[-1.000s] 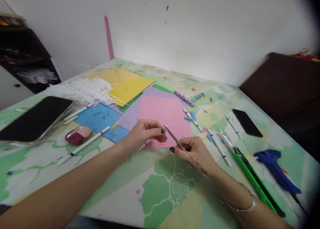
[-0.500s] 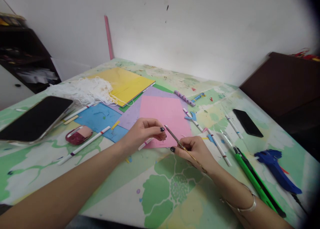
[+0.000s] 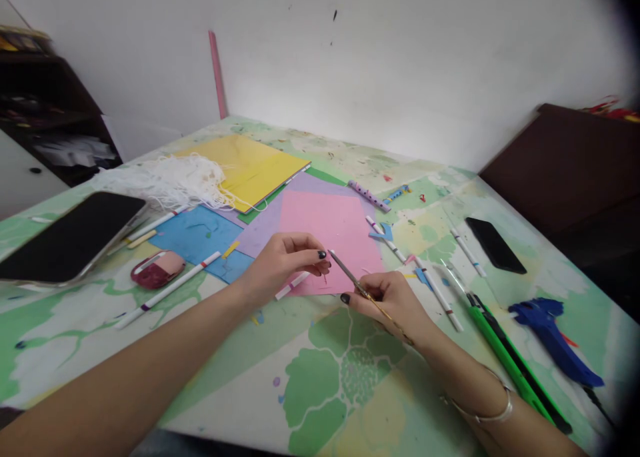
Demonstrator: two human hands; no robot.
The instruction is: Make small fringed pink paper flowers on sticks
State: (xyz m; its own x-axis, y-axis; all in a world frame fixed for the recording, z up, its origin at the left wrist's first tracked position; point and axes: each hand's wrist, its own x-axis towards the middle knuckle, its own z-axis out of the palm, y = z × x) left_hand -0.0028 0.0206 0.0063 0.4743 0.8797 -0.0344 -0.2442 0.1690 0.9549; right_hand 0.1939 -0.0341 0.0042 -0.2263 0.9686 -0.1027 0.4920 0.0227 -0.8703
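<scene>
My right hand (image 3: 393,302) is closed around a slim tool with a grey metal tip and gold handle (image 3: 354,281), which looks like scissors or tweezers. The tip points up and left, close to my left fingers. My left hand (image 3: 297,256) is pinched, thumb against fingers; anything between them is too small to make out. Both hands are over the near edge of a pink sheet (image 3: 323,220), which bears a few thin pink scraps. Beside my left hand lies a white and pink strip (image 3: 291,286).
Left are a large phone (image 3: 75,234), white yarn (image 3: 175,180), a maroon case (image 3: 157,269), blue sheet (image 3: 197,234) and yellow sheet (image 3: 260,167). Right are markers (image 3: 439,294), a green cutter (image 3: 515,357), a blue glue gun (image 3: 555,340) and a black phone (image 3: 495,245).
My left hand has moved slightly left and up, away from the tool's tip. My right hand and the tool have stayed almost still.
</scene>
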